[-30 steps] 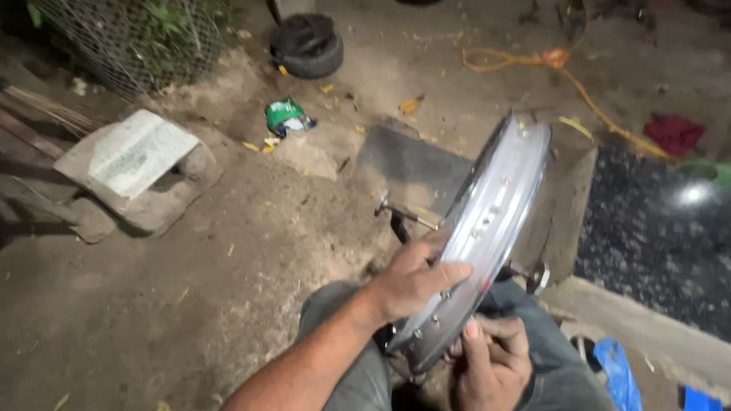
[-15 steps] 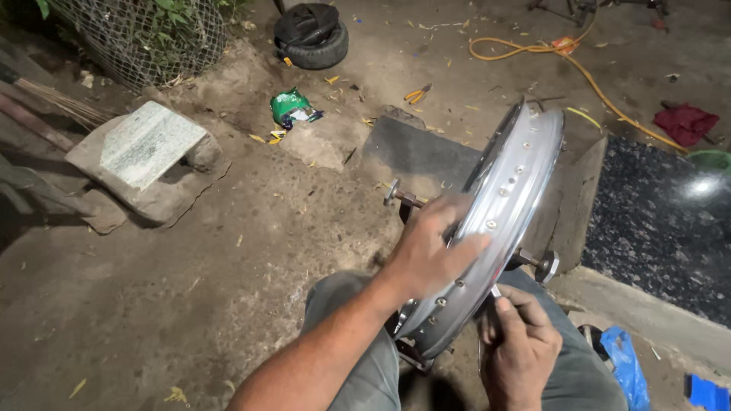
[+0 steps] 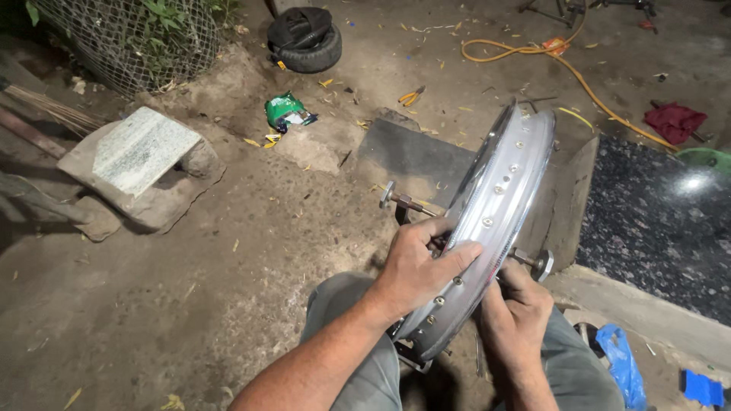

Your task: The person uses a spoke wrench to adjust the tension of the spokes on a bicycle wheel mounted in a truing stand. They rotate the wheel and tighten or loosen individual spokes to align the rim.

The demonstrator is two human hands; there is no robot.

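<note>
Head view: left hand clasps top of silver wheel rim, upright on axle stand above knees. Right hand grips rim's far side, fingers partly hidden. Risk: fingers pinched against axle; rim may tip off stand if grip loosens.

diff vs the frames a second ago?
Left hand slid up the silver wheel rim, palm now flat across its outer face. Right hand moved up from the rim's lower edge to its right side near the axle. Rim still upright on its stand.
</note>
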